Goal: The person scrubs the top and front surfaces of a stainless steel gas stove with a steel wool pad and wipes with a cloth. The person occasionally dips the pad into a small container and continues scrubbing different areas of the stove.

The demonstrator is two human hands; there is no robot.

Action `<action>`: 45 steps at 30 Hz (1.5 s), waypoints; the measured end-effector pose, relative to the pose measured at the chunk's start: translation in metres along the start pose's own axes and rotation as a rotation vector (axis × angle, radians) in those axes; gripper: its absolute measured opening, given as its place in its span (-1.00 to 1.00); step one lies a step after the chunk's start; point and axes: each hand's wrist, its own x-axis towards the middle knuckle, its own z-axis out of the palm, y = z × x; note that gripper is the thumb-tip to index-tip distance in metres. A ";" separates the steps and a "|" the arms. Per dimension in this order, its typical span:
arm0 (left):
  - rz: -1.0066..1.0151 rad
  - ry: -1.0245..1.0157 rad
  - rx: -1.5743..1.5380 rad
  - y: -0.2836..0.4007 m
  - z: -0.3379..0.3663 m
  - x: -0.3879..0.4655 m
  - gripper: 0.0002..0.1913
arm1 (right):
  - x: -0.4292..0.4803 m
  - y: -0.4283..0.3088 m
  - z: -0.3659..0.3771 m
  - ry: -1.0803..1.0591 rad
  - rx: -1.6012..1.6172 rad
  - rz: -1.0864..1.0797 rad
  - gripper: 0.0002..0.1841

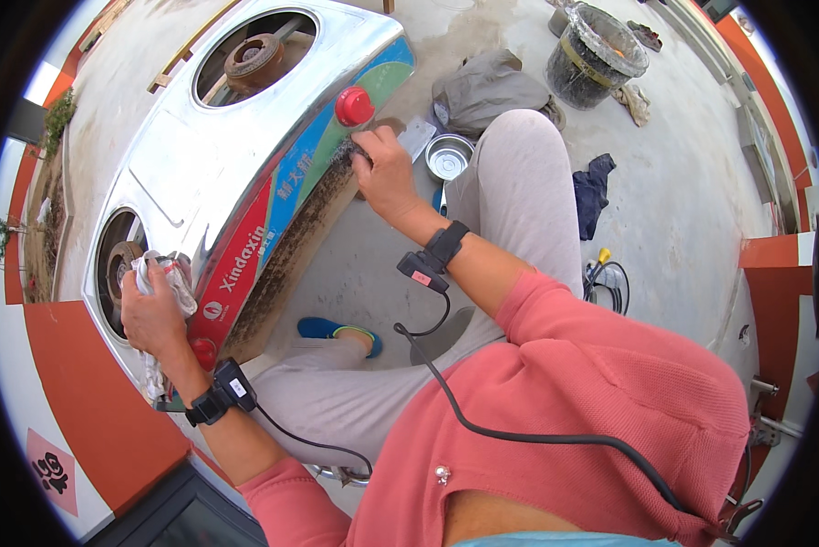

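Observation:
A stainless-steel two-burner gas stove (177, 147) is tilted up in front of me, its red, blue and green front panel (290, 174) bearing writing. My right hand (387, 174) pinches a dark steel wool scourer (344, 152) against the panel's lower edge, just below a red knob (355, 106). Brown grime coats the underside strip (293, 256) along that edge. At the near end, my left hand (153, 308) grips a crumpled white rag (180, 284) against the stove top beside a burner opening (117, 267). A second red knob (203, 352) sits close to my left wrist.
Beyond my right knee are a round metal bowl (448, 157), a grey cloth heap (491, 92) and a dirty black bucket (594, 58). A dark cloth (593, 195) and a coiled cable with yellow plug (604, 256) lie to the right. A cable (519, 436) runs from my wrist across my body.

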 end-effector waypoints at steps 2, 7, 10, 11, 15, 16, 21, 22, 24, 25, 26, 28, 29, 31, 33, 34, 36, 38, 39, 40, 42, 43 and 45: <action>0.004 0.031 0.007 0.001 0.001 0.001 -0.57 | 0.002 0.004 -0.005 -0.102 -0.035 0.132 -0.69; 0.025 0.002 -0.012 -0.001 0.001 -0.001 -0.57 | -0.005 -0.022 0.002 0.018 0.056 -0.023 -0.70; 0.025 0.013 -0.006 0.000 0.001 0.000 -0.58 | -0.017 -0.046 0.012 -0.075 0.056 -0.043 -0.70; 0.032 0.022 -0.001 0.001 0.001 -0.001 -0.59 | -0.019 -0.051 0.013 -0.094 0.052 -0.056 -0.70; 0.029 0.034 -0.032 0.003 0.000 0.000 -0.59 | -0.012 -0.048 0.010 -0.138 0.071 -0.093 -0.71; 0.031 0.023 -0.040 0.003 0.000 0.000 -0.59 | -0.010 -0.047 0.010 -0.061 0.064 -0.093 -0.71; 0.002 0.006 -0.023 0.003 -0.001 0.000 -0.59 | -0.018 -0.058 0.019 0.002 0.059 -0.026 -0.70; -0.006 0.004 -0.017 0.003 -0.001 0.000 -0.59 | -0.021 -0.062 0.020 -0.153 0.094 -0.131 -0.69; 0.010 0.009 -0.027 0.004 0.000 0.000 -0.59 | -0.020 -0.065 0.021 -0.180 0.094 -0.142 -0.68; 0.005 -0.003 -0.022 0.003 0.000 0.000 -0.59 | -0.021 -0.068 0.022 -0.298 0.096 -0.145 -0.68; 0.023 0.012 -0.035 0.003 -0.001 0.000 -0.59 | -0.014 -0.064 0.019 -0.267 0.086 -0.131 -0.69; 0.018 0.009 -0.053 0.003 -0.001 -0.001 -0.59 | -0.005 -0.061 0.016 -0.035 0.080 -0.080 -0.71; 0.017 0.015 -0.061 0.003 -0.001 -0.002 -0.59 | 0.001 -0.059 0.014 0.090 0.053 0.017 -0.72; 0.022 0.034 -0.061 0.003 -0.002 -0.002 -0.58 | 0.004 -0.065 0.016 0.086 0.071 0.011 -0.74; 0.004 0.029 -0.047 0.005 -0.003 -0.001 -0.58 | 0.001 -0.077 0.021 -0.018 0.072 0.024 -0.74; -0.002 0.017 -0.046 0.006 -0.004 -0.001 -0.58 | -0.001 -0.081 0.021 -0.204 0.068 -0.032 -0.72; -0.001 0.006 -0.055 0.008 -0.004 -0.001 -0.59 | 0.003 -0.085 0.022 -0.225 0.071 -0.213 -0.71; 0.004 0.014 -0.067 0.007 -0.004 -0.001 -0.59 | 0.011 -0.083 0.021 -0.201 0.034 -0.212 -0.73; -0.007 0.010 -0.066 0.006 -0.005 -0.001 -0.59 | 0.014 -0.082 0.020 -0.100 -0.011 -0.176 -0.73; 0.003 0.016 -0.062 0.005 -0.005 -0.002 -0.59 | 0.021 -0.078 0.020 0.050 -0.035 -0.095 -0.76; 0.011 0.026 -0.048 0.005 -0.004 -0.001 -0.60 | 0.023 -0.081 0.022 -0.007 -0.042 -0.103 -0.77; 0.007 0.026 -0.048 0.005 -0.003 -0.001 -0.60 | 0.024 -0.084 0.023 0.091 -0.043 -0.103 -0.77; -0.001 0.034 -0.031 0.006 -0.003 -0.001 -0.60 | 0.018 -0.098 0.026 -0.188 0.053 -0.276 -0.76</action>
